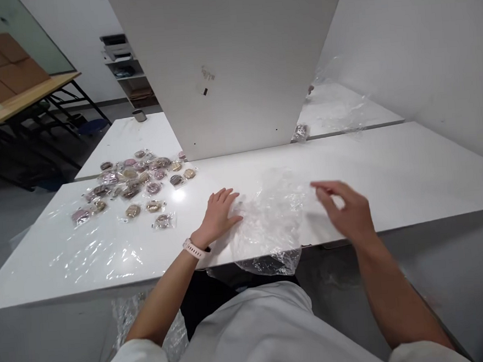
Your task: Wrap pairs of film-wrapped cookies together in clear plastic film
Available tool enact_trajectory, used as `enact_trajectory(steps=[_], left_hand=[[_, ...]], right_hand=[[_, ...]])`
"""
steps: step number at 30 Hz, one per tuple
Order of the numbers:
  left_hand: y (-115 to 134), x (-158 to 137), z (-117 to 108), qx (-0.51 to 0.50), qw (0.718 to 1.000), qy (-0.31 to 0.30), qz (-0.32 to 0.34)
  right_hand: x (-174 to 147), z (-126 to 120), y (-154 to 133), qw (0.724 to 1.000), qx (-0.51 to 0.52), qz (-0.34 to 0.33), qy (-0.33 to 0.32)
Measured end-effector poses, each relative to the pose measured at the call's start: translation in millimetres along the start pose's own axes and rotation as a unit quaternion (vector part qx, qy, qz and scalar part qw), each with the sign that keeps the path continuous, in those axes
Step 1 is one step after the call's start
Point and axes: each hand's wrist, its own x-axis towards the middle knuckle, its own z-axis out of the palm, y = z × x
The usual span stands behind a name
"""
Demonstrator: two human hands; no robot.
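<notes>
One crumpled clear bag (269,217) lies between the left hand (217,217), nearer, fingers spread beside it, and the right hand (348,211), blurred, its grip unclear. Lengthwise, the bag runs toward the wearer (246,335), drooping over the front edge of the worktop (394,176).

Looks like a small packing workroom, kinda half office tbh: there's a long white table (389,170) with a tall white panel (240,48) at its far edge, loads of individually wrapped round pieces (130,173) and crumpled clear plastic (272,212). Behind that, brown cardboard boxes (5,54) sit on a wood-topped table (40,93), and a shelf unit (133,76) holds printer-like machines (119,50).
</notes>
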Motion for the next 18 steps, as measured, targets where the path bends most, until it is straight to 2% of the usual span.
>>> enact_trajectory(steps=[1, 2, 4, 6, 7, 8, 9, 11, 13, 15, 17, 18], left_hand=[[0.0, 3.4, 3.3, 0.007, 1.0, -0.007, -0.008], [-1.0, 5.7, 4.9, 0.011, 1.0, -0.01, -0.014], [-4.4, 9.0, 1.7, 0.01, 1.0, -0.002, -0.019], [-7.7, 12.5, -12.4, 0.006, 0.999, 0.036, -0.019], [-8.6, 14.5, -23.9, 0.007, 0.997, 0.068, -0.021], [-8.7, 16.3, -38.2, 0.011, 0.994, 0.111, -0.022], [-7.7, 17.4, -55.2, 0.018, 0.987, 0.161, -0.019], [-1.5, 15.0, -94.6, 0.039, 0.96, 0.277, 0.004], [9.9, 3.3, -134.6, 0.063, 0.918, 0.386, 0.055], [24.1, -18.5, -165.7, 0.107, 0.86, 0.485, 0.114], [37.1, -47.0, -181.5, 0.122, 0.824, 0.543, 0.103], [42.2, -61.9, -183.1, 0.095, 0.832, 0.542, 0.071]], right_hand=[[18.3, 0.5, 15.0, 0.997, -0.042, 0.053, 0.027], [35.2, 3.1, 29.5, 0.992, -0.075, 0.104, 0.016], [61.3, 14.3, 52.4, 0.979, -0.092, 0.171, -0.062], [76.2, 31.3, 63.2, 0.968, -0.026, 0.176, -0.174], [80.8, 40.1, 63.8, 0.963, 0.026, 0.164, -0.213], [84.8, 47.6, 61.8, 0.96, 0.076, 0.149, -0.223], [88.9, 52.6, 58.1, 0.963, 0.118, 0.139, -0.199], [99.5, 51.2, 48.7, 0.974, 0.173, 0.125, -0.071], [112.0, 33.3, 41.2, 0.97, 0.206, 0.097, 0.09], [120.5, 4.6, 38.6, 0.946, 0.24, 0.051, 0.212], [119.0, -23.6, 41.9, 0.922, 0.259, 0.021, 0.288], [113.8, -34.1, 46.0, 0.919, 0.253, 0.019, 0.301]])
